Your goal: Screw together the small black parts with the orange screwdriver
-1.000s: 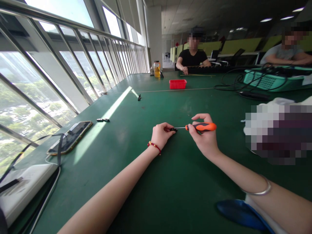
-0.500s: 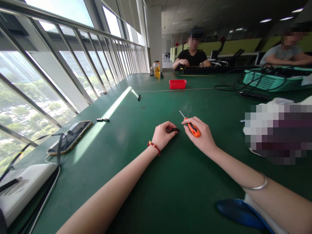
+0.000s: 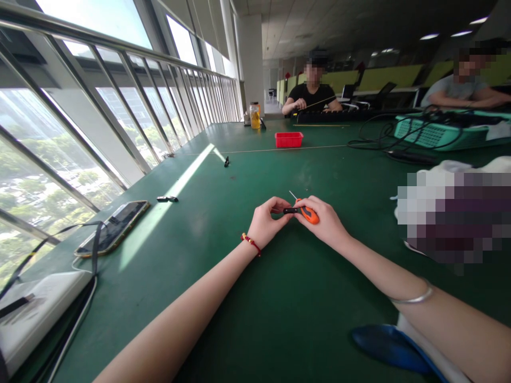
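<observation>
My left hand pinches a small black part between thumb and fingertips, just above the green table. An orange and dark-grey screwdriver is in my right hand, its thin shaft pointing up and away to the left. The right fingertips meet the right end of the black part. What kind of part it is, I cannot make out. Farther off lie two more small black pieces, one in the sunlit strip and another beyond it.
A red bin stands ahead, with a jar behind it. On the left lie a phone and a white power strip with cables. A turquoise basket sits at right, near a white cloth. Two people sit opposite.
My right hand has moved left with the screwdriver, and its fingertips have come up against the black part. My left hand stays nearly in place, still pinching it.
</observation>
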Action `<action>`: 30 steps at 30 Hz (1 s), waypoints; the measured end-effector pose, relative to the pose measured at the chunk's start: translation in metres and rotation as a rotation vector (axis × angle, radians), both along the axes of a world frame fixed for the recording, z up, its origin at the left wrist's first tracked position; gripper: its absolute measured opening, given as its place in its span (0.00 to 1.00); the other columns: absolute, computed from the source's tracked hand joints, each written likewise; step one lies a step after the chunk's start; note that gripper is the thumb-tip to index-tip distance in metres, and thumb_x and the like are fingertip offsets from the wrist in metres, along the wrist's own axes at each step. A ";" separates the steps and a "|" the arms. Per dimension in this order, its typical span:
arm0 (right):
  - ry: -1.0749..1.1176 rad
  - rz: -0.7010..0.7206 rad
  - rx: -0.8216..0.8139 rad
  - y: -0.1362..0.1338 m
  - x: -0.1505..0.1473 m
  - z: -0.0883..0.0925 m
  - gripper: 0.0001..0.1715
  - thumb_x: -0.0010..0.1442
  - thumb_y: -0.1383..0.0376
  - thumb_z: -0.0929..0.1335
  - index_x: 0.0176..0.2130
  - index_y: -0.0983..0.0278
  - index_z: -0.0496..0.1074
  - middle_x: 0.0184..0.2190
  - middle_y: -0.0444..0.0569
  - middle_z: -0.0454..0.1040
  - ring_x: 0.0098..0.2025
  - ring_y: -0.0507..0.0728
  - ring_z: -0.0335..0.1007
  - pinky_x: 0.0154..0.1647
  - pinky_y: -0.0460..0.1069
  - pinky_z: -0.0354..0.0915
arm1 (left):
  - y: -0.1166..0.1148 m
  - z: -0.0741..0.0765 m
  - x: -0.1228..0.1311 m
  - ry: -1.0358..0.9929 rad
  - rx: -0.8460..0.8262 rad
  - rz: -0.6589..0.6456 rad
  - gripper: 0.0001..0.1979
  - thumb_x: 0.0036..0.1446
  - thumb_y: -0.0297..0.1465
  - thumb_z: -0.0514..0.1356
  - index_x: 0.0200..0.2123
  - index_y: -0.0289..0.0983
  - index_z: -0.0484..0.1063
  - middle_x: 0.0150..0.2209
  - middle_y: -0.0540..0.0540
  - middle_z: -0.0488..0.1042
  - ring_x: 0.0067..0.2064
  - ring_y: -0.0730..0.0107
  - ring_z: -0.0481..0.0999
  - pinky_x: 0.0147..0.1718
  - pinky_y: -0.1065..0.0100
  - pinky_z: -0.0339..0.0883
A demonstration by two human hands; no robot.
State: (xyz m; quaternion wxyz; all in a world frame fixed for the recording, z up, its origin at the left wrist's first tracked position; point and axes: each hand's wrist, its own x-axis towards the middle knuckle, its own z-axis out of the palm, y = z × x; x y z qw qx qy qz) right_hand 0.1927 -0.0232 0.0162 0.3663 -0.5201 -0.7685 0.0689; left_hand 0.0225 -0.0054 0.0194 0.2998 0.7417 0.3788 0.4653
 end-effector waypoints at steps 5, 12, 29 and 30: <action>-0.088 -0.025 0.027 -0.001 0.001 0.002 0.08 0.55 0.63 0.66 0.37 0.60 0.72 0.33 0.47 0.69 0.32 0.54 0.66 0.34 0.48 0.61 | 0.000 -0.001 -0.001 -0.015 -0.104 0.004 0.07 0.47 0.32 0.63 0.29 0.33 0.74 0.31 0.45 0.77 0.34 0.69 0.76 0.40 0.66 0.72; -0.092 0.030 0.012 0.003 0.006 0.001 0.08 0.55 0.64 0.66 0.37 0.59 0.73 0.33 0.47 0.69 0.34 0.55 0.67 0.35 0.48 0.61 | 0.006 -0.005 -0.004 -0.067 -0.242 -0.059 0.10 0.45 0.33 0.65 0.30 0.31 0.76 0.31 0.43 0.79 0.34 0.67 0.77 0.41 0.66 0.72; -0.005 0.096 -0.056 0.004 0.008 0.000 0.08 0.54 0.62 0.67 0.36 0.60 0.71 0.35 0.47 0.70 0.34 0.55 0.69 0.37 0.49 0.63 | 0.002 0.000 -0.004 0.086 -0.149 0.002 0.10 0.50 0.35 0.62 0.29 0.34 0.77 0.30 0.45 0.79 0.31 0.69 0.77 0.33 0.71 0.69; -0.002 0.100 -0.056 0.005 0.008 0.000 0.08 0.54 0.61 0.67 0.36 0.60 0.71 0.35 0.47 0.70 0.34 0.55 0.69 0.37 0.49 0.63 | 0.002 -0.001 -0.003 0.091 -0.143 0.003 0.09 0.50 0.35 0.61 0.29 0.34 0.77 0.30 0.45 0.79 0.31 0.69 0.77 0.32 0.71 0.69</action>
